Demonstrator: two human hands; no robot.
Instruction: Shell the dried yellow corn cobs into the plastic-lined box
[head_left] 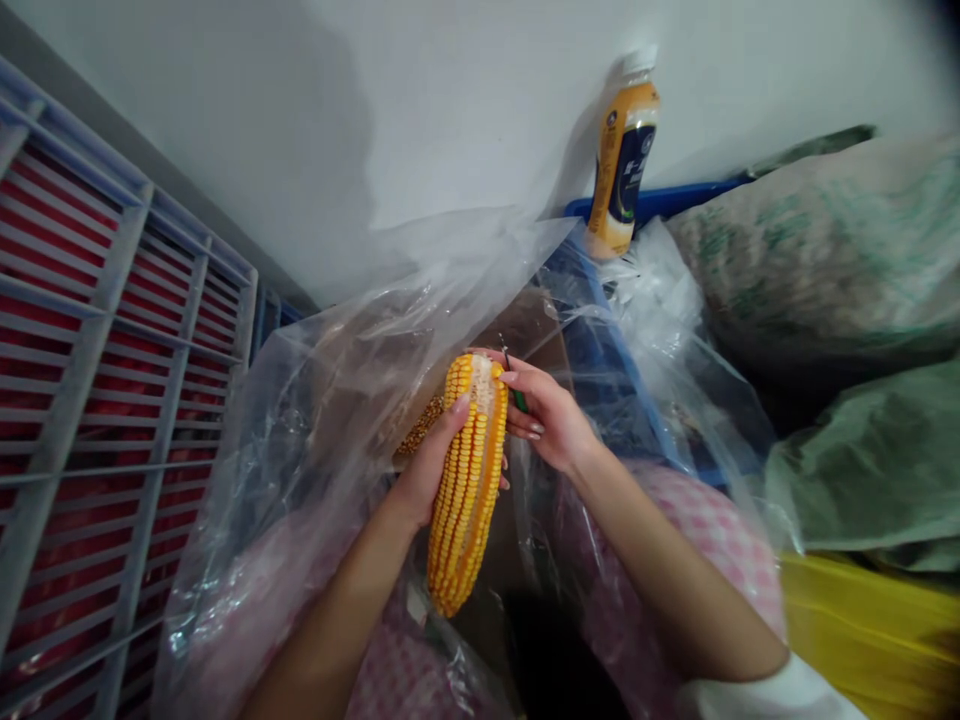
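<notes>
Left of the corn cob [469, 490], loose kernels [420, 428] lie beyond your left hand [426, 472], which grips the cob's side, thumb flat on the rows. The cob slants between your hands, its upper end partly bared. At its upper right, your right hand [551, 408] curls around a slim tool [519, 400], thumb against edge kernels; steady bracing and pushing toward the bared strip should work best.
</notes>
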